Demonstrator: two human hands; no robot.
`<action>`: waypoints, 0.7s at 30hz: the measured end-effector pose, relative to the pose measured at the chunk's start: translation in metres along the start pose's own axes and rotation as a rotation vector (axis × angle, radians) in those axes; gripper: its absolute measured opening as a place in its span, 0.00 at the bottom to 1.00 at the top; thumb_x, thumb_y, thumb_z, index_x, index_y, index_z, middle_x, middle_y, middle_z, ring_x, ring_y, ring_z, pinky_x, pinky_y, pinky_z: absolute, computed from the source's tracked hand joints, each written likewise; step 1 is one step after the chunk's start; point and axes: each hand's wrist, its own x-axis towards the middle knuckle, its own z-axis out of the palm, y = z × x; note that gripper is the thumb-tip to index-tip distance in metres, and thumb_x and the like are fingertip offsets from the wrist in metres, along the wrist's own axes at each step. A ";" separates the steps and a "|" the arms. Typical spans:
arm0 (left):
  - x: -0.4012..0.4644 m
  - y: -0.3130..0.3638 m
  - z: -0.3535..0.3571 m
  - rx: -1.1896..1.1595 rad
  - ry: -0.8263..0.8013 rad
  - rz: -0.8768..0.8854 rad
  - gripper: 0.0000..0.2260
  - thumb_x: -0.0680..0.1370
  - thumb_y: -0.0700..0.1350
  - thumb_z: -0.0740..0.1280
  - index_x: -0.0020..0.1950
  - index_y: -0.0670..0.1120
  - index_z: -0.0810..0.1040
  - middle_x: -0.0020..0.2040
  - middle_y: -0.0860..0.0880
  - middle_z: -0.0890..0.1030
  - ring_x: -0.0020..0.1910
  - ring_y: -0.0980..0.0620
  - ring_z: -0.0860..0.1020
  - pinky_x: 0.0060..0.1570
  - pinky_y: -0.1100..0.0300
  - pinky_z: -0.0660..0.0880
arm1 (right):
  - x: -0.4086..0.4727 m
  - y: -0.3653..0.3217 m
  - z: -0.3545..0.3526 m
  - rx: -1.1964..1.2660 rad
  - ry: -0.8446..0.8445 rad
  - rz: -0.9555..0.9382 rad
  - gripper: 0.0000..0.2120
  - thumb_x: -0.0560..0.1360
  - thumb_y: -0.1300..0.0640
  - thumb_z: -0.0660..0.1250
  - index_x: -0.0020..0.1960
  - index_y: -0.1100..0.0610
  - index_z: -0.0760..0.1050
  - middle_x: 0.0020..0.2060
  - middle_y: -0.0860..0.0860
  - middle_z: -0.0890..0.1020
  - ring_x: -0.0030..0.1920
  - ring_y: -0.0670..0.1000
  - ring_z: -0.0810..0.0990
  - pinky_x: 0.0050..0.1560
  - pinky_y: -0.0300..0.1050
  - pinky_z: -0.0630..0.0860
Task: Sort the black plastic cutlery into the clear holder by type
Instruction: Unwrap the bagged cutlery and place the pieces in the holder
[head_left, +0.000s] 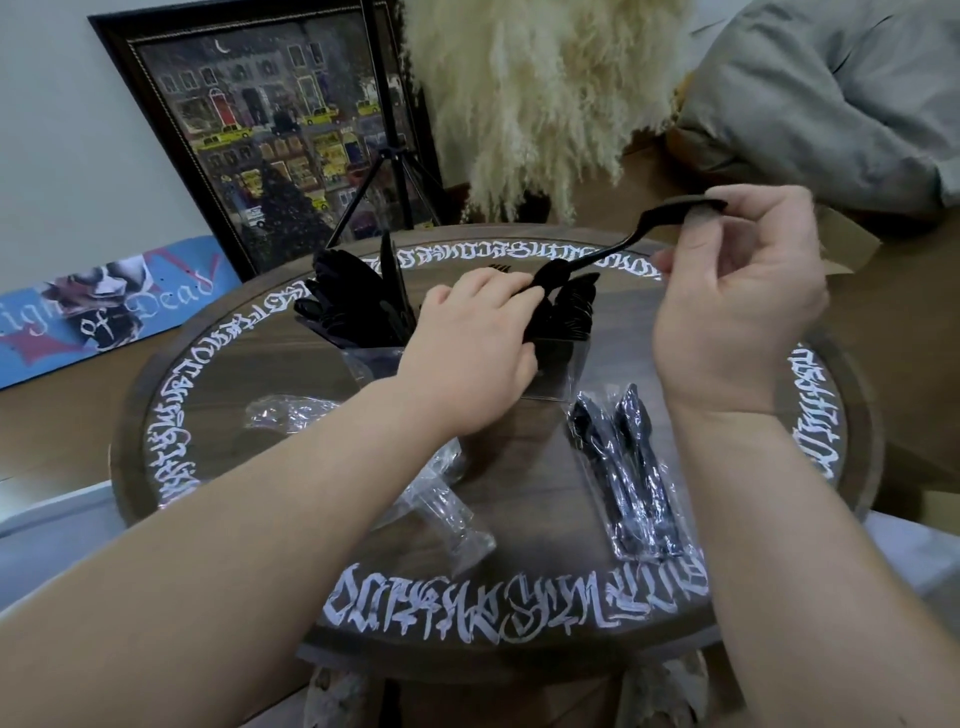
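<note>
Our right hand (737, 312) pinches a black spoon (618, 249) at its handle end, above the clear holder (556, 369). Our left hand (467, 348) grips cutlery standing there. The spoon seems light, thin and somewhat slippery; holding the handle looks safest.

Two hands are in view: the left grip (470, 345) and the right grip (737, 306). One black plastic piece (613, 254) is held in the right grip, its type unclear. One clear holder (550, 364) stands under the left grip, with black cutlery bunched to either side of that grip, too densely packed to count. One sealed packet of cutlery (631, 473) lies below the right grip. Two empty clear wrappers (447, 514) lie beneath the left forearm. One round tabletop (249, 374) carries everything.
</note>
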 end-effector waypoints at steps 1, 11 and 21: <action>0.000 0.000 0.000 -0.004 0.010 0.000 0.23 0.76 0.49 0.63 0.72 0.48 0.69 0.72 0.51 0.68 0.71 0.47 0.63 0.63 0.48 0.63 | -0.001 0.004 0.002 -0.033 -0.019 -0.007 0.04 0.75 0.55 0.62 0.47 0.49 0.75 0.34 0.46 0.81 0.36 0.52 0.82 0.43 0.53 0.78; 0.001 -0.004 0.002 -0.037 0.063 0.025 0.22 0.73 0.48 0.62 0.67 0.47 0.74 0.67 0.52 0.74 0.67 0.46 0.69 0.58 0.46 0.68 | -0.016 0.017 0.024 -0.514 -0.545 0.016 0.13 0.80 0.53 0.58 0.58 0.51 0.79 0.56 0.50 0.78 0.58 0.54 0.75 0.52 0.44 0.67; -0.008 -0.005 0.006 -0.092 0.166 0.041 0.23 0.71 0.50 0.57 0.64 0.47 0.77 0.63 0.50 0.78 0.63 0.44 0.73 0.53 0.46 0.72 | -0.017 0.017 0.017 -0.585 -0.774 0.095 0.25 0.80 0.55 0.57 0.76 0.48 0.56 0.74 0.53 0.59 0.71 0.58 0.61 0.66 0.51 0.62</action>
